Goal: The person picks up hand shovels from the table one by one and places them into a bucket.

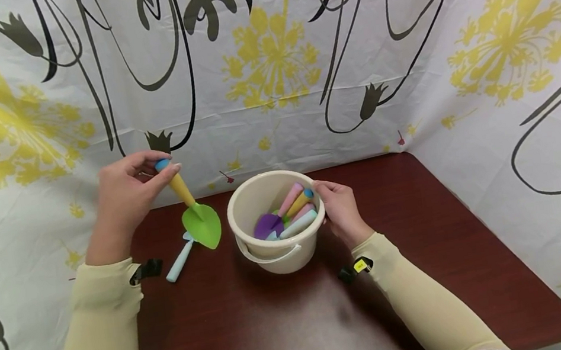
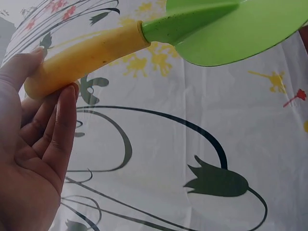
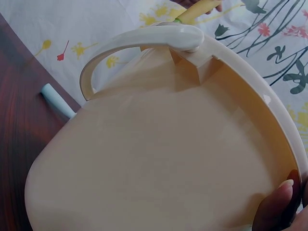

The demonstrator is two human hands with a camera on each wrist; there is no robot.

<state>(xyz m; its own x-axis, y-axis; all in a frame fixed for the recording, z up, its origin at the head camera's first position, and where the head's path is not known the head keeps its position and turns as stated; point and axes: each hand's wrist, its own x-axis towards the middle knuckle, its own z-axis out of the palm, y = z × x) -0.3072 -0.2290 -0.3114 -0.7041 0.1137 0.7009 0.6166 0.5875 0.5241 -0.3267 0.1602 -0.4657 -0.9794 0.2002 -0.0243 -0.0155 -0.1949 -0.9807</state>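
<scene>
My left hand (image 1: 126, 187) pinches the end of the yellow handle of a toy trowel (image 1: 201, 222), whose green blade points down, left of the bucket. In the left wrist view, thumb and fingertips hold that yellow handle (image 2: 91, 57). A cream bucket (image 1: 241, 204) stands upright on the table, its white handle (image 1: 271, 258) lowered at the front. With thumb and fingers, my right hand (image 1: 340, 208) grips the bucket's right rim. Inside the bucket lie several toy tools, among them a purple blade (image 1: 268, 225) and a pale blue handle (image 1: 298, 224).
A light blue toy tool (image 1: 181, 262) lies on the dark red table (image 1: 281, 330), left of the bucket and beneath the held trowel. Behind and beside the table hangs a white patterned curtain (image 1: 275, 134). The table's right edge runs down to a rounded front corner.
</scene>
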